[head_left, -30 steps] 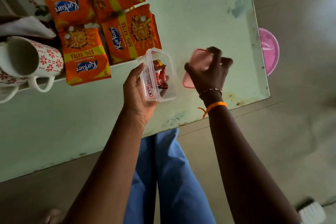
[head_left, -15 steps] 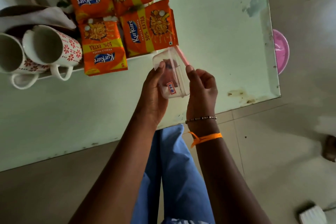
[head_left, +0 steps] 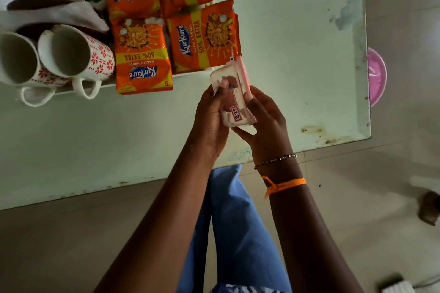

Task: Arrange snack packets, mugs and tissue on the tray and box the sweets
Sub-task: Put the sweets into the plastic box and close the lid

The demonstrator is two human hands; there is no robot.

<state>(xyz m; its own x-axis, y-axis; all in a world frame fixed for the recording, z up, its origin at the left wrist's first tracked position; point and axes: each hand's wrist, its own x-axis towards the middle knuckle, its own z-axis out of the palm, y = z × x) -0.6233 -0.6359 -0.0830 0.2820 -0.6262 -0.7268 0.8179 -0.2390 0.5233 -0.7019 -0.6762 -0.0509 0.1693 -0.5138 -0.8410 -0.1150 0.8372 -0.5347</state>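
Left hand (head_left: 210, 116) and right hand (head_left: 264, 118) each close their grip on the clear plastic sweet box (head_left: 232, 96), pink lid (head_left: 245, 74) on its right face.

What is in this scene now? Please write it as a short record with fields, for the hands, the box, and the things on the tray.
left hand: left hand grips the clear plastic box from its left side
right hand: right hand presses the pink lid onto the box
box contents: red-wrapped sweets, seen through the wall
box label: sticker reading B79
snack packets: four orange Kurkure packets, lying flat on the tray
mugs: two floral mugs, side by side
tissue: white tissue behind the mugs
surface: pale green table
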